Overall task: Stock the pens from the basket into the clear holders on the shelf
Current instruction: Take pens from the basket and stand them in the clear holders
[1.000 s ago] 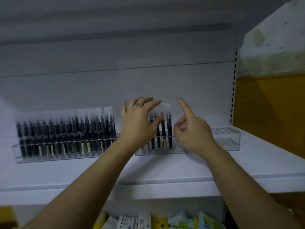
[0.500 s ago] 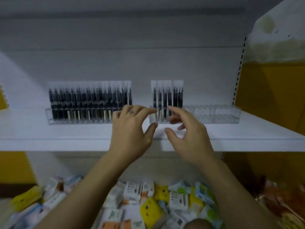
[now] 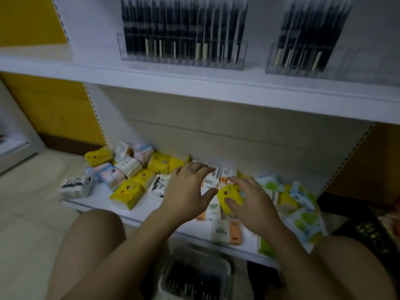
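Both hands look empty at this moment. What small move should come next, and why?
Probably lower the right hand into the basket between the knees for pens: it and the left hand hover open and empty over tissue packs, and the right holder seems to have free slots.

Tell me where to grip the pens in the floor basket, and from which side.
Pinch a few pens around mid-barrel, coming straight down from above: they appear to lie flat in the open-topped basket, whose walls block side approaches. Blur hides which end is the cap.
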{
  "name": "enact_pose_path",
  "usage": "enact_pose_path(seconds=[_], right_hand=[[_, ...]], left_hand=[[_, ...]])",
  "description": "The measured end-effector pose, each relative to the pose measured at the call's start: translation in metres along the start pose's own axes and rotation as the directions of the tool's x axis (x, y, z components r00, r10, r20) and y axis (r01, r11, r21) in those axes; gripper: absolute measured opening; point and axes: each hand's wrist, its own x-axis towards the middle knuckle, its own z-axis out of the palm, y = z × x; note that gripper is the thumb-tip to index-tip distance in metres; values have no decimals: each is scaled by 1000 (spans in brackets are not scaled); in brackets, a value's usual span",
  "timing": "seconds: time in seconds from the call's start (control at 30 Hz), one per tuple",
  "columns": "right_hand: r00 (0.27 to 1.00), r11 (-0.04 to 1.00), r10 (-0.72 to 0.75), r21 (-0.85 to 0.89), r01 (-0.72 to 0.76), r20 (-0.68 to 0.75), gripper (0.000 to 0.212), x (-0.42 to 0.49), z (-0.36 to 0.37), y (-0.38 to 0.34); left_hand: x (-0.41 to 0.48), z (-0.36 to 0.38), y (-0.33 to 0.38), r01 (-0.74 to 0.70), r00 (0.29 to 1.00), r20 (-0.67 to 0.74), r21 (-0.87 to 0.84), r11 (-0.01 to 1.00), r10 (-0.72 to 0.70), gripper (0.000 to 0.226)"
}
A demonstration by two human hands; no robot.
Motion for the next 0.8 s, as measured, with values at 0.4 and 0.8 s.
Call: enact_pose_path(seconds=[0.4, 0.8], right_hand=[[752, 947, 316, -141, -289, 579, 52, -39, 126, 76], [297, 876, 423, -304, -373, 856, 24, -83, 237, 117]], left_hand=[[-61, 138, -42, 356, 792, 537, -21, 934, -290, 64], [-121, 215, -74, 649, 529, 764, -84, 756, -369, 52]])
